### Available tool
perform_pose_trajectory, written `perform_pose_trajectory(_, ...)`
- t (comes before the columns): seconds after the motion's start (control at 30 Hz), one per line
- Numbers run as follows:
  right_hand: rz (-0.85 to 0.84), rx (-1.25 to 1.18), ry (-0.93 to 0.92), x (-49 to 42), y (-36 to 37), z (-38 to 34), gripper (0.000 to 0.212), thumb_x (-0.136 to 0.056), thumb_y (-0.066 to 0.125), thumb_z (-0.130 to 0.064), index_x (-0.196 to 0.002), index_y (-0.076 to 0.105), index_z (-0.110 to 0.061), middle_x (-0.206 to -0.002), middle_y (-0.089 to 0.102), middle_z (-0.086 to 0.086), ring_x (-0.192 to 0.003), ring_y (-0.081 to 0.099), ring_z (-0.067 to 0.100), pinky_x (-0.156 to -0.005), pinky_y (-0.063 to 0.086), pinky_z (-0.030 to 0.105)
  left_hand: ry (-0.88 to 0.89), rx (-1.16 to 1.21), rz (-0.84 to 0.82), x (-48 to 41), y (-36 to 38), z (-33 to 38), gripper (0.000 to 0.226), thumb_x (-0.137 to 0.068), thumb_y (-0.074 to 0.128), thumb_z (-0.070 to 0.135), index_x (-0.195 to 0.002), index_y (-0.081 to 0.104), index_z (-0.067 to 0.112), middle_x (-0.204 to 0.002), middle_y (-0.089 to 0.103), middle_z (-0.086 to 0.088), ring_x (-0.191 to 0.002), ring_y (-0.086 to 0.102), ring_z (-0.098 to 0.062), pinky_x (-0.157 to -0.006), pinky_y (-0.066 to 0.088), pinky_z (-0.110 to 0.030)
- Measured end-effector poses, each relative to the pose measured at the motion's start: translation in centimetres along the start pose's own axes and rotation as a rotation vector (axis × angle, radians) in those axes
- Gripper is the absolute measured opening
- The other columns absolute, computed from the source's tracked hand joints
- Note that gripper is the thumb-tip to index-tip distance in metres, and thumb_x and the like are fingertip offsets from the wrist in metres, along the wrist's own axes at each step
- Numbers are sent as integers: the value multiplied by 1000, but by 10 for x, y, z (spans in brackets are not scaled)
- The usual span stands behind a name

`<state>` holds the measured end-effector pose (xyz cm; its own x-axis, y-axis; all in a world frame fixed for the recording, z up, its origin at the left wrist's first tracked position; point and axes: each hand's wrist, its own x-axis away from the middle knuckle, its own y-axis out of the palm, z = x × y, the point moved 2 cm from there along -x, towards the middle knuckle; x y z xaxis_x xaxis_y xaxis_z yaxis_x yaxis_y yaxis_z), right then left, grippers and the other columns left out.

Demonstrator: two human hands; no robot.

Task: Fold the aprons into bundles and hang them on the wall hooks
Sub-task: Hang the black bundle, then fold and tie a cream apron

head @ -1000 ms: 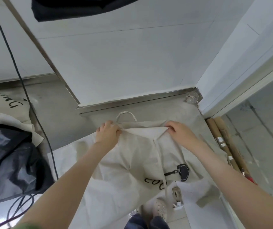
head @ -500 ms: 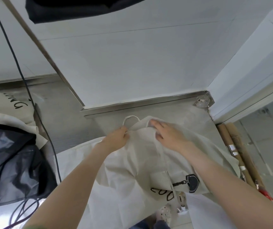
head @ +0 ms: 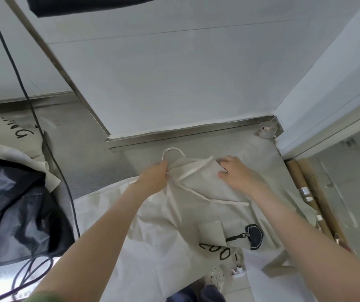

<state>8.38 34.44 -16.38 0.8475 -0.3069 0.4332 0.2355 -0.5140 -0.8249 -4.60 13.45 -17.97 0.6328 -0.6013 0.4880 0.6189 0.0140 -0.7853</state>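
Observation:
A cream apron with a black printed pan and letters lies spread on the grey counter in front of me. Its white neck loop sticks out at the far edge. My left hand pinches the top edge just below that loop. My right hand lies on the folded-over right corner, fingers curled against the cloth, with a white strap running beneath it. A dark apron hangs on the wall at the top.
A black apron and another cream printed one are heaped at the left, with a black cable running across them. Cardboard tubes lean at the right. White wall panels rise behind the counter.
My right hand moved left from the apron's right top corner, folding that corner in over the bib. My left hand stayed at the top edge near the loop.

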Motion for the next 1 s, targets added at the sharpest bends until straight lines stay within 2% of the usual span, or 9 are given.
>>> perform_pose_trajectory(0.07, 29, 51, -86, -5, 5, -5, 29, -93, 56, -25, -119, 65, -13, -146, 37, -1, -135, 24, 22, -103, 21, 29, 21, 64, -1, 1, 2, -1, 10, -93, 40, 8, -98, 41, 16, -101, 56, -9, -87, 50, -26, -73, 36, -30)
perform_pose_trajectory(0.2, -5, 162, -236, -20, 15, -20, 29, -95, 54, -27, -119, 65, -15, -157, 21, -4, -145, 7, 17, -111, 5, 30, 52, 87, -27, 3, 5, 3, 35, -88, 38, -1, -118, 47, 15, -110, 57, -6, -95, 54, -28, -77, 41, -31)
perform_pose_trajectory(0.27, -4, 172, -236, -28, 14, -29, 31, -97, 50, -22, -123, 62, -11, -151, 34, -1, -142, 23, 21, -109, 15, 31, 49, 66, -29, 1, 12, 4, 39, -88, 41, 2, -122, 47, 19, -116, 58, -5, -103, 55, -27, -83, 43, -33)
perform_pose_trajectory(0.37, 125, 159, -140, -36, 6, -36, 23, -98, 44, -16, -111, 60, -7, -119, 55, 8, -113, 51, 30, -89, 34, 34, 1, 69, 14, -1, 16, 1, 35, -91, 46, 13, -125, 48, 22, -121, 57, -5, -108, 55, -27, -88, 44, -33)
perform_pose_trajectory(0.6, 241, 33, -127, -29, -11, -27, 21, -99, 45, -19, -100, 59, -3, -99, 61, 15, -94, 55, 33, -70, 35, 35, -88, -59, -11, 1, 3, -21, 31, -97, 38, 42, -116, 56, 27, -117, 62, -6, -110, 56, -30, -91, 45, -37)
perform_pose_trajectory(0.7, 237, -13, -185, -24, -18, -10, 20, -97, 50, -17, -100, 62, -1, -97, 62, 16, -93, 56, 35, -76, 42, 40, -71, -95, -80, 8, -2, -35, 36, -98, 32, 52, -105, 58, 28, -106, 63, -4, -107, 57, -29, -90, 46, -38)
perform_pose_trajectory(0.77, 125, -36, -205, -15, -20, 0, 23, -98, 49, -14, -111, 64, -3, -107, 62, 15, -102, 57, 32, -84, 40, 35, -57, -105, -78, 15, -4, -41, 35, -99, 34, 49, -97, 57, 23, -99, 61, -2, -104, 58, -27, -84, 45, -33)
perform_pose_trajectory(0.9, -302, 95, -183, 9, -12, 6, 45, -98, 43, -6, -141, 46, -21, -128, 51, 5, -119, 49, 24, -92, 35, 27, 16, -40, -89, 22, -6, -39, 31, -102, 37, 35, -116, 58, 18, -108, 62, -7, -98, 54, -23, -77, 39, -29)
perform_pose_trajectory(1.0, -515, 267, -140, 21, -1, 5, 61, -89, 45, -2, -143, 39, -29, -118, 58, 5, -106, 56, 25, -90, 47, 34, 85, -103, -121, 18, -11, -26, 24, -103, 35, 27, -116, 53, 19, -106, 61, -6, -89, 49, -19, -77, 41, -30)
